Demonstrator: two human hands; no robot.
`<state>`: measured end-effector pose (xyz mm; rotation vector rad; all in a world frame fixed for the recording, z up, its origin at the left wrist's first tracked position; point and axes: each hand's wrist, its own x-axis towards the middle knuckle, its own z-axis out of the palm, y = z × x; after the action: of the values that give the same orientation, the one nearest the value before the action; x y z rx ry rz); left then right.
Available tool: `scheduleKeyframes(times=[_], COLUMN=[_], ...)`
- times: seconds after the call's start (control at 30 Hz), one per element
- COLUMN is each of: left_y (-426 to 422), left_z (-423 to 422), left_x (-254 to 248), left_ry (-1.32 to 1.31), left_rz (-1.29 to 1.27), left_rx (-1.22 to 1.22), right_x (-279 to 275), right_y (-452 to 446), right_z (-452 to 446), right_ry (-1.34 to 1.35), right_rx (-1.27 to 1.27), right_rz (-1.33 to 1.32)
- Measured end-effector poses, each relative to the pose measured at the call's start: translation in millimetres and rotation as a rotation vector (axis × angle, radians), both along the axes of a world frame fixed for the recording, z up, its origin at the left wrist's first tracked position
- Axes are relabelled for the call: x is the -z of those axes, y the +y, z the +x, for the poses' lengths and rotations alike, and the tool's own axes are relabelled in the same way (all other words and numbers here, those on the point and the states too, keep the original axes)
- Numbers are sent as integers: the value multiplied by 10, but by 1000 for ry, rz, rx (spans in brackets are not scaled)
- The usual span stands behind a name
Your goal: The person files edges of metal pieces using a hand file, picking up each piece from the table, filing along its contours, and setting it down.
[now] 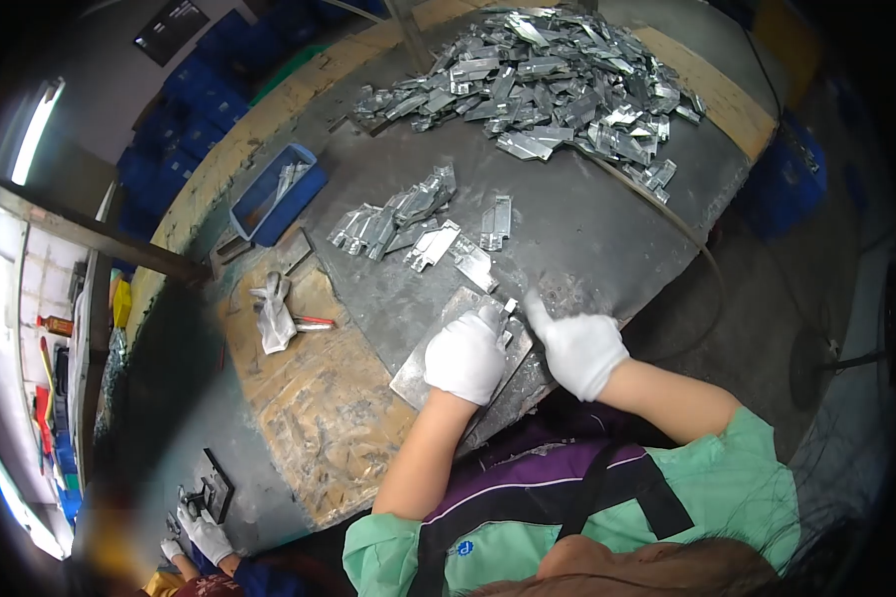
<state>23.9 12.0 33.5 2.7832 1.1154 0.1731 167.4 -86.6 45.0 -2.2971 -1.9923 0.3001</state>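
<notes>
My left hand, in a white glove, presses down over a flat metal plate at the table's near edge. Its fingers close on a small silvery metal part, mostly covered by the glove. Just to the right is my right hand, also gloved, its forefinger stretched toward the part and smeared by motion. Whether it holds anything is hidden. Beyond the plate lie loose metal parts, the nearest a silvery metal piece and another metal piece farther off.
A large heap of metal parts covers the far side, with a smaller pile nearer. Left are a blue bin, worn cardboard and a crumpled glove. Another person's gloved hand works at a black fixture.
</notes>
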Motion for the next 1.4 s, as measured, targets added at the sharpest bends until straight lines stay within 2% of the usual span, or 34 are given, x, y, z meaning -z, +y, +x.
scheduleKeyframes(times=[0.1,0.17,0.23,0.3,0.33,0.37,0.43,0.5,0.53,0.6,0.63,0.67,0.7,0.73,0.77,0.8,0.87,1.07,1.17,1.27,1.37,1.4], left_y=[-31,36,240,586,671,793,983,886,959,1001,989,1039,1159,1320,1422,1609,2036,1773,1713,1490,972,642], left_z=[-28,-245,-682,-1345,-1643,-1968,-2580,-2681,-2610,-2148,-1537,-1264,-1067,-786,-456,-243,-64,-14,-95,-204,-287,-259], left_x=[-74,-284,-480,-371,-479,-436,-230,-244,-200,-239,-617,-593,-333,-190,-291,-270,-15,-102,130,-36,-107,-337], left_ry=[-2,-272,-372,-582,-298,-119,122,457,517,270,207,184,71,-33,49,6,-5,-101,-250,-406,-851,-823], left_rz=[5,-35,62,300,173,169,-23,-113,8,235,-13,-66,133,47,7,-106,-155,-358,-153,-156,-320,-729], left_rx=[-39,-175,-470,-583,-830,-909,-1037,-1108,-1173,-1047,-1018,-756,-452,-301,-336,-389,-273,-450,-514,-544,-374,-459], right_x=[178,111,183,344,379,475,499,503,504,491,500,506,508,507,502,500,486,480,502,492,496,509], right_y=[192,204,197,189,181,179,165,165,161,152,153,150,147,145,147,145,140,140,148,140,137,141], right_z=[33,-51,-96,-115,-118,-122,-124,-131,-135,-138,-137,-138,-137,-138,-136,-131,-121,-93,-78,-88,-89,-89], right_ry=[35,95,219,224,216,210,226,215,207,185,179,198,215,207,211,215,217,284,286,291,255,248], right_rx=[40,42,34,54,74,71,75,62,53,29,28,25,20,15,12,12,-5,-41,-51,-41,-48,-45], right_rz=[101,171,203,348,404,514,557,581,595,603,603,622,642,641,636,631,636,624,620,643,639,640])
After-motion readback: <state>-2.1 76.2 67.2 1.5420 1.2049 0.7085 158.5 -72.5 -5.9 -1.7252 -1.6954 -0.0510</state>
